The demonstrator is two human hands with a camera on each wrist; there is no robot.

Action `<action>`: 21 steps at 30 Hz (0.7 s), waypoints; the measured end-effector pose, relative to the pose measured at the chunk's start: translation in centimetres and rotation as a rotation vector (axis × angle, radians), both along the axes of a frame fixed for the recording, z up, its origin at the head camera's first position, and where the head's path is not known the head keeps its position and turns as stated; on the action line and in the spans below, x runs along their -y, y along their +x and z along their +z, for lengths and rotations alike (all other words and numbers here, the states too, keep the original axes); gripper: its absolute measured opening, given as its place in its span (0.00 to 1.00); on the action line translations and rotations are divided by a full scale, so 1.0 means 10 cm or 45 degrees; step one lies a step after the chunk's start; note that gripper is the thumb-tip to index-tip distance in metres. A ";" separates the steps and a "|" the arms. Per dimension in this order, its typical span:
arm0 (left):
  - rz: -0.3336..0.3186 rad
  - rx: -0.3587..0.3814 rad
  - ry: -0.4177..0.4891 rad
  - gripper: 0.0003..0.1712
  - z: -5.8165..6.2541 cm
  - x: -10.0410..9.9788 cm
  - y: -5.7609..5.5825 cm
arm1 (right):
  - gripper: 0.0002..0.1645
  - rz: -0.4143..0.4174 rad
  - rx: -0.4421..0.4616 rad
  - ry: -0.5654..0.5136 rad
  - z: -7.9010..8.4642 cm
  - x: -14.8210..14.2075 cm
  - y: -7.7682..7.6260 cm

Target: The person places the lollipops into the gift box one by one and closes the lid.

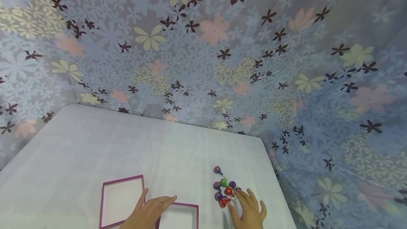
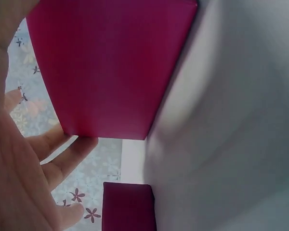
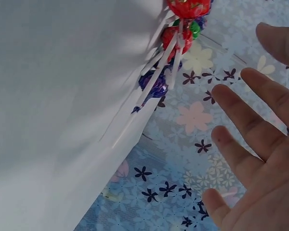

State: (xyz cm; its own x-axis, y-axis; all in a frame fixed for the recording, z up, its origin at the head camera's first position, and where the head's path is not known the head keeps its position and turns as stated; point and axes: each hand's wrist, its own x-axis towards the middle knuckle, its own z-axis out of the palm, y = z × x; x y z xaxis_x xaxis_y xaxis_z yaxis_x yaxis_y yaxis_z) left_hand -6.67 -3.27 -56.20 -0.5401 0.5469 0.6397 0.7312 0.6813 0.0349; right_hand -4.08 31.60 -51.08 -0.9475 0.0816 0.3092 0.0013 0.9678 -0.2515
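Observation:
My left hand (image 1: 147,212) is over the gap between two shallow boxes with magenta rims, the left box (image 1: 102,200) and the right box (image 1: 197,218). Its fingers are spread and extended; in the left wrist view, two fingertips (image 2: 86,144) appear at the edge of a magenta box wall (image 2: 111,72), though contact is unclear. Wrapped lollipops lie in a loose cluster: red (image 1: 223,203), green (image 1: 223,182) and purple (image 1: 217,169), with white sticks. Just right of them hovers my right hand (image 1: 249,209), fingers apart and holding nothing in the right wrist view.
A white tabletop (image 1: 136,140) carries everything. Its right edge runs close beside the right hand. Floral-patterned fabric (image 1: 190,56) hangs behind the table and along its sides.

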 end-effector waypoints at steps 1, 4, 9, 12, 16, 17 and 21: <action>-0.010 0.043 0.017 0.58 0.01 0.00 0.00 | 0.24 0.007 -0.005 0.015 -0.01 -0.01 0.00; -0.028 0.141 0.038 0.61 0.04 0.01 -0.03 | 0.24 0.019 -0.018 0.053 -0.03 -0.03 0.00; -0.078 0.259 0.060 0.70 0.14 0.02 -0.10 | 0.25 -0.020 0.063 0.120 -0.03 -0.02 -0.02; -0.119 0.446 0.095 0.75 0.22 0.03 -0.15 | 0.24 -0.040 0.134 0.149 -0.04 0.01 -0.03; -0.118 0.745 0.156 0.79 0.31 0.04 -0.19 | 0.22 -0.029 0.163 0.154 -0.05 0.03 -0.09; -0.111 0.802 0.168 0.79 0.33 0.03 -0.20 | 0.22 -0.017 0.152 0.151 -0.05 0.03 -0.11; -0.092 0.879 0.216 0.81 0.35 -0.01 -0.22 | 0.20 0.014 0.179 0.134 -0.03 0.02 -0.17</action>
State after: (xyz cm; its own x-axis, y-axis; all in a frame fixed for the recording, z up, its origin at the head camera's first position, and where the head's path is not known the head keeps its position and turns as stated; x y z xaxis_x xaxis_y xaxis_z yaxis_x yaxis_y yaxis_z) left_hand -8.83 -3.22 -52.69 -0.8184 0.5202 0.2441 0.5472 0.5759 0.6073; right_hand -5.74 31.38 -51.39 -0.9826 0.0453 0.1800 0.0187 0.9890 -0.1469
